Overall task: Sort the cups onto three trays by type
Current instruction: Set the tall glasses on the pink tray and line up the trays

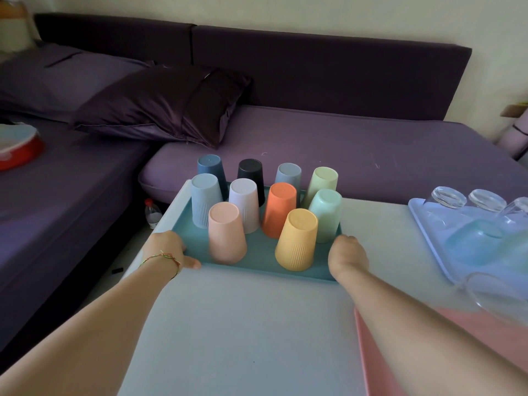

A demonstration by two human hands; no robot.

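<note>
The left hand [168, 248] gripped the near-left edge of a teal tray [258, 254], thumb lying along the front rim and fingers curled onto the side, while the right hand [347, 257] closed on the near-right corner, its fingers hidden behind the knuckles. Between the two hands the tray sat on the white desk [243, 324], its long axis running left to right across the person's front, so both hands held it at about equal reach and any shift would likely have gone straight ahead or back. Ten coloured plastic cups stood upside down on it in rows, a peach cup [227, 232] and a yellow cup [297, 240] nearest the hands, darker ones at the far edge by the purple sofa [343, 155]. To the right a light blue tray [437, 235] carried upturned clear glasses [445, 197], and a pink tray [380, 367] showed beneath the right forearm at the near edge. The plastic cups appeared already grouped.
</note>
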